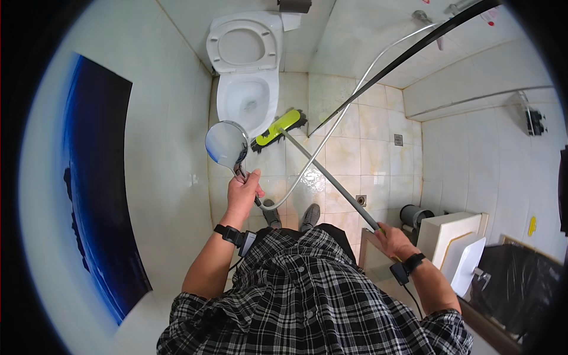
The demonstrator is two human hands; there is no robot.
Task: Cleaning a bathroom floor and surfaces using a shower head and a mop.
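My left hand (243, 195) is closed around the handle of a chrome shower head (227, 144), raised in front of the toilet bowl's left side. A silvery shower hose (321, 144) loops from that handle up to the wall fitting at the upper right. With my right hand (394, 241) I grip the grey pole of a push broom (284, 126). Its lime-green head with dark bristles lies on the tiled floor against the front of the white toilet (248, 100). The toilet's lid and seat are up. The hose crosses over the broom pole.
Wet-looking floor tiles (341, 155) hold two floor drains, one being (361, 201). A dark-edged glass partition (390, 66) rises at the upper right. A dark bin (415, 216) and a white washbasin (468, 266) stand at the right. A toilet paper holder (295, 5) is above.
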